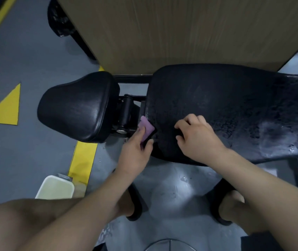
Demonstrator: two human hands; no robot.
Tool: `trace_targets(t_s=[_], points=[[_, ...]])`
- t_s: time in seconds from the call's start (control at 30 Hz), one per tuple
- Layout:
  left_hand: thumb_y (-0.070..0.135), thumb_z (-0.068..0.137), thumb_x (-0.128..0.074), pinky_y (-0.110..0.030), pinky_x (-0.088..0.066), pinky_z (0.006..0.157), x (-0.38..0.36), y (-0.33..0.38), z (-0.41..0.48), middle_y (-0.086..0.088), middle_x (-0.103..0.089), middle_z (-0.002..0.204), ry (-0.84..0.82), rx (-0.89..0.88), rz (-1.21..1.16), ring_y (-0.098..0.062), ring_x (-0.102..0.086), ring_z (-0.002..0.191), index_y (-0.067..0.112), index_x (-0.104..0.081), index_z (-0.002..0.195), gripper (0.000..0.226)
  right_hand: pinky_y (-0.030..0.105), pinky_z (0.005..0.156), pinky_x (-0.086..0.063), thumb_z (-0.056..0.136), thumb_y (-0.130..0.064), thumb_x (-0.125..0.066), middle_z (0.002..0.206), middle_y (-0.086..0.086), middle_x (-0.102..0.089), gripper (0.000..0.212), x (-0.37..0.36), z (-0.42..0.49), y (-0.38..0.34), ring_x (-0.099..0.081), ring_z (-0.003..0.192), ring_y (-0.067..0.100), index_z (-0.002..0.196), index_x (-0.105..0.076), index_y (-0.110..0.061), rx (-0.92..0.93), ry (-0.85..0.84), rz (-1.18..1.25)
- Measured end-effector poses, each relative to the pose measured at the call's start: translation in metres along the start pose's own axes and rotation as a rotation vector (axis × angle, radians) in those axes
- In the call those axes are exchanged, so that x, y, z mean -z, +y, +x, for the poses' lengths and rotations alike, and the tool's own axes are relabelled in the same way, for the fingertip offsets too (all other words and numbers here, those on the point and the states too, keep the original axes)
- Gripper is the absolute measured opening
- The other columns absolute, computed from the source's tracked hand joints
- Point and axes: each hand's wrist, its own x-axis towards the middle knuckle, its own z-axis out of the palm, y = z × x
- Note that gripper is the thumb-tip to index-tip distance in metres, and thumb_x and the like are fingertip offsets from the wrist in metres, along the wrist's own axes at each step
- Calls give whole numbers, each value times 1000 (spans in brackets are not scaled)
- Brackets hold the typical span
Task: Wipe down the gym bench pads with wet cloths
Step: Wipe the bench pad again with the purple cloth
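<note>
At the left end of the back pad (226, 105), by the gap to the seat pad (77, 107), the left hand (137, 147) is pinching a purple cloth (146, 129) between thumb and fingers and pressing it against the pad's end edge. The right hand (197, 136) is resting knuckles-up on the pad top with its fingers curled under. Cannot tell if it is holding anything; it is dark on dark there.

Step, as judged: edge wiping on the back pad. Its top is showing beads and a wet sheen, heaviest toward the right, so the top is probably mostly covered. The seat pad is looking drier and is likely next.

Next move is calling for running the cloth along the end edge and then crossing over to the seat pad.

In the way: the black hinge (126, 113) is sitting just beside the cloth, so the cloth may snag on it.

Around: a white tub (55, 187) is standing on the floor near the left arm, yellow floor markings (6, 109) are lying to the left, and a brown board (162, 29) is standing behind the bench.
</note>
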Motion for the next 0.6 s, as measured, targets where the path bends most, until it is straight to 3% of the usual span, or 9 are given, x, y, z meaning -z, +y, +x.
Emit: trace_targets(t_s=[0.1, 0.17, 0.23, 0.37, 0.5, 0.6], points=[[29, 104, -55, -5, -24, 109, -12, 6, -2, -10, -37, 161, 14, -36, 45, -20, -42, 145, 15, -52, 149, 47, 45, 95, -44, 94, -32, -58, 128, 5, -46, 40, -13, -6, 5, -43, 114, 30, 132, -56, -19, -7, 40, -49], [28, 107, -50, -15, -31, 107, -12, 16, 19, -12, -35, 162, 1, -55, 111, -29, -49, 139, 15, -52, 149, 44, 47, 96, -42, 94, -33, -58, 132, 4, -45, 42, -21, -12, 8, -42, 117, 30, 133, -56, -19, -11, 73, -46], [26, 107, -49, -16, -36, 101, -7, 24, 41, -11, -37, 161, 2, -29, 131, -32, -56, 132, 17, -54, 147, 41, 46, 99, -39, 94, -35, -57, 135, 2, -45, 43, -25, -14, 9, -41, 120, 29, 135, -55, -21, -18, 102, -24], [22, 103, -52, -18, -38, 106, 1, 15, 30, -2, -41, 159, 8, -73, 132, -23, -59, 129, 23, -59, 142, 40, 46, 100, -36, 92, -37, -58, 131, 2, -47, 39, -28, -9, 4, -41, 120, 30, 128, -56, -22, -42, 146, -42], [38, 100, -58, 3, -31, 90, 2, 0, -5, 7, -48, 153, 19, -19, 61, -4, -57, 125, 30, -65, 136, 37, 45, 97, -35, 93, -38, -56, 123, 2, -51, 29, -41, -7, -5, -44, 115, 31, 117, -59, -21, -101, 277, -61], [32, 102, -61, 6, -32, 90, -1, 1, 14, -1, -58, 144, 50, -34, -25, 0, -58, 122, 25, -69, 131, 32, 45, 96, -35, 95, -35, -53, 123, 3, -52, 27, -46, 0, -6, -45, 113, 31, 117, -59, -21, -125, 334, -109]])
